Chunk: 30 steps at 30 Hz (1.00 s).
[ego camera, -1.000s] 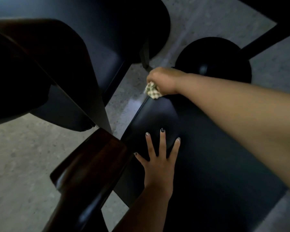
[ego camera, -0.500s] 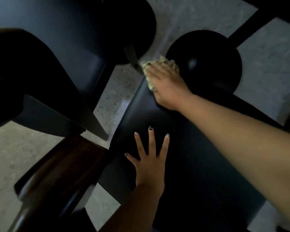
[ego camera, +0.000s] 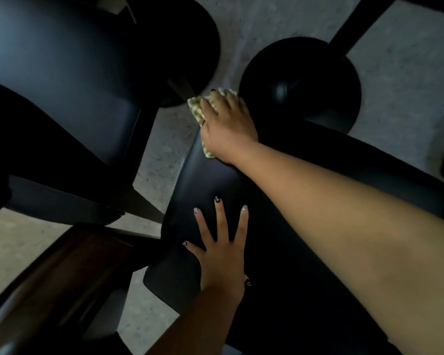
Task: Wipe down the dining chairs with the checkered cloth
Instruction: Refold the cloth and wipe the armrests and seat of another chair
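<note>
A black dining chair seat (ego camera: 280, 252) fills the middle of the head view. My left hand (ego camera: 222, 249) lies flat on it with fingers spread. At the seat's far left corner my right hand (ego camera: 227, 124) presses the yellow-green checkered cloth (ego camera: 196, 108) down onto the seat. Only the cloth's edges show around the fingers and below the palm. My right forearm crosses the seat from the right.
A second black chair seat (ego camera: 62, 73) stands at the upper left, close beside this one. A dark wooden chair back (ego camera: 62, 278) is at the lower left. Two round black table bases (ego camera: 300, 80) sit on the grey speckled floor (ego camera: 408, 60) ahead.
My right hand went from bunching the cloth at the seat's corner to lying flat over it on the seat. The left hand has stayed planted on the seat.
</note>
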Each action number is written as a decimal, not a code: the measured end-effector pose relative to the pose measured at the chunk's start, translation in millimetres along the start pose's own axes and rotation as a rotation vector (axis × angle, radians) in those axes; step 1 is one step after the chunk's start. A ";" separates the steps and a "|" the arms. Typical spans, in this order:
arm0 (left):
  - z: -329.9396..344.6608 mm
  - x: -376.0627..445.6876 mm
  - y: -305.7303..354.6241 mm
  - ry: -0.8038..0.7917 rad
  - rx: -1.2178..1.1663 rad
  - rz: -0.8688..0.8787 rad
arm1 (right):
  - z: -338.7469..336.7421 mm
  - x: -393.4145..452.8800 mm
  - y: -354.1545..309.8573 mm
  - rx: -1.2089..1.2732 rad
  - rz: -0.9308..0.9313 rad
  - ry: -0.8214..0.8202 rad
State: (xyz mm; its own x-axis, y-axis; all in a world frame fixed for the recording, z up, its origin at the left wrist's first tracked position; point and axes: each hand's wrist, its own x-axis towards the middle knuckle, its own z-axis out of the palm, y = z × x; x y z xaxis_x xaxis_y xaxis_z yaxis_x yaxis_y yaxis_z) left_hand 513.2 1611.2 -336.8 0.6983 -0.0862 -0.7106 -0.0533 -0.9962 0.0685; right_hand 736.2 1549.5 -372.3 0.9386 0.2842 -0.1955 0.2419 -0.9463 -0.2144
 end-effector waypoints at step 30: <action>-9.0 -2.8 -0.4 -0.020 0.150 0.005 | -5.4 -241.5 192.5 0.238 0.714 0.392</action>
State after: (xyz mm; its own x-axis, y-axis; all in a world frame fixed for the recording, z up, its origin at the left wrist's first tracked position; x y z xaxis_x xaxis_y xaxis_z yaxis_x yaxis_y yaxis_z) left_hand 517.6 1612.0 -328.6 0.6832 -0.0894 -0.7248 -0.1637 -0.9860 -0.0326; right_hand 557.4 1297.9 -361.2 0.8744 -0.4847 -0.0242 -0.4582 -0.8081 -0.3702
